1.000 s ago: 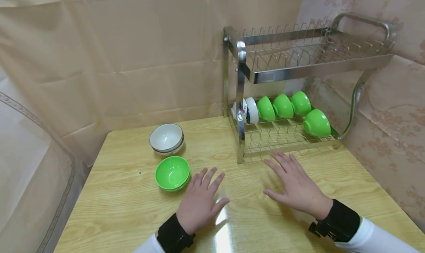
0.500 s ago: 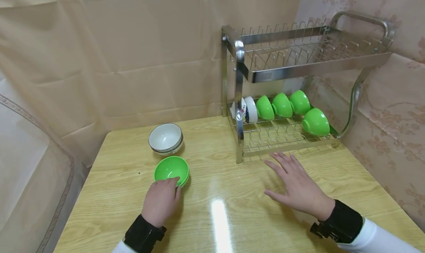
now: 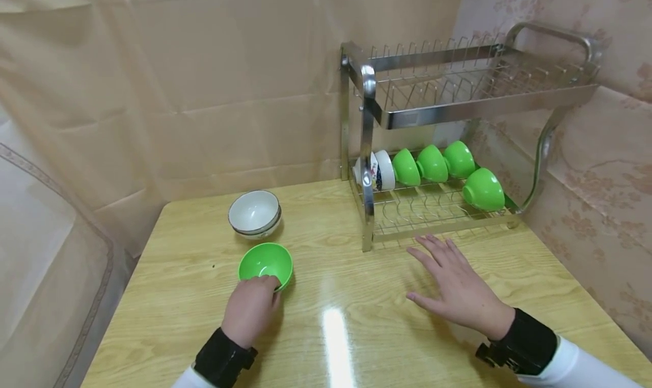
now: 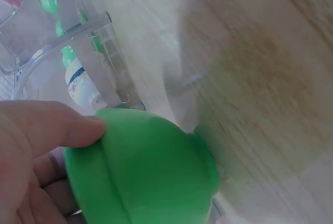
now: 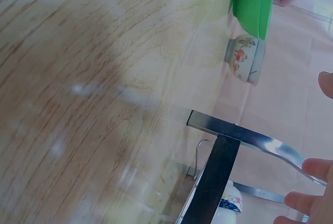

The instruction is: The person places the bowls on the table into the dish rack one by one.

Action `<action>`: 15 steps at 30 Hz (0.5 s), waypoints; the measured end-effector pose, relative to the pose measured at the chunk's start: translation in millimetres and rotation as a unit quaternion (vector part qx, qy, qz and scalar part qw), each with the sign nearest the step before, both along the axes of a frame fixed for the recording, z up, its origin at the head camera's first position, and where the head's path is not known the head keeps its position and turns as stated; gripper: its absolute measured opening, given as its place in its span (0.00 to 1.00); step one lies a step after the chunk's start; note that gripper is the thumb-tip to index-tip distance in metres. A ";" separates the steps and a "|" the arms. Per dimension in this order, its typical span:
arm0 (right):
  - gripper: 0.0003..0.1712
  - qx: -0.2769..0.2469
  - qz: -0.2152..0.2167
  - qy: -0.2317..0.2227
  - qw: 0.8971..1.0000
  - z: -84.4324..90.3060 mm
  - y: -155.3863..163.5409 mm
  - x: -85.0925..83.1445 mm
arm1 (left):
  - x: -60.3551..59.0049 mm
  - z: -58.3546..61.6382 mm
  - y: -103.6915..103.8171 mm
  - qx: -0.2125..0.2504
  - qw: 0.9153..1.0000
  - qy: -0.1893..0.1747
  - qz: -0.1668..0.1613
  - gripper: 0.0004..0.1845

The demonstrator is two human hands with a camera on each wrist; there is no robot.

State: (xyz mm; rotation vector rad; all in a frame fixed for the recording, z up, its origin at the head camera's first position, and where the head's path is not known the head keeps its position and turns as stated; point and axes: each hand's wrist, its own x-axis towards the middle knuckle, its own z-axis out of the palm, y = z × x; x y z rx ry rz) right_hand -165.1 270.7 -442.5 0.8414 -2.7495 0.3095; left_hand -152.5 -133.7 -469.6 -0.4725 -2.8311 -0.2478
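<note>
My left hand pinches the near rim of a green bowl, fingers inside it and thumb outside. In the left wrist view, a line below the rim of the green bowl suggests a second one nested under it. Just behind stand stacked white bowls; the right wrist view shows a floral pattern on the outer white bowl. My right hand hovers over the table in front of the dish rack, fingers spread and holding nothing.
On the rack's lower tier, several green bowls and white patterned bowls stand on their sides. The wooden table meets a beige cloth backdrop behind and a floral cloth at right.
My left hand has moved left from beside the green bowls and taken hold of the near rim. My right hand has stayed nearly still.
</note>
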 end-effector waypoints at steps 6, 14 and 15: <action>0.49 -0.001 0.003 -0.002 1.000 -0.3 -1.0 -0.1 | 2.4 3.8 -2.1 0.006 1.000 -0.001 -0.002 0.04; 0.49 0.001 0.000 0.001 1.000 -0.2 -0.9 0.2 | 0.4 7.2 -5.3 0.022 1.000 -0.006 0.000 0.05; 0.49 0.000 0.000 0.002 1.000 -0.2 -1.1 0.1 | 0.1 7.4 -5.3 0.025 1.000 -0.007 0.001 0.06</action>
